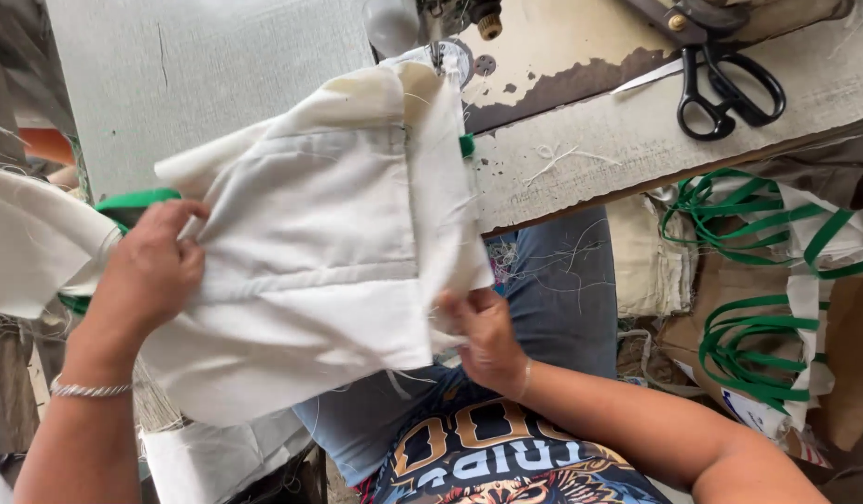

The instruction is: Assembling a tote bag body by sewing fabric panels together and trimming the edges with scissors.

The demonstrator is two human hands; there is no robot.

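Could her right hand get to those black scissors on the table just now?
Probably yes, but not at once: the right hand grips the cream cloth edge. The black scissors lie uncovered on the table further forward, nothing blocking.

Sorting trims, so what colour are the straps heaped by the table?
Green straps, clearest in the head view.
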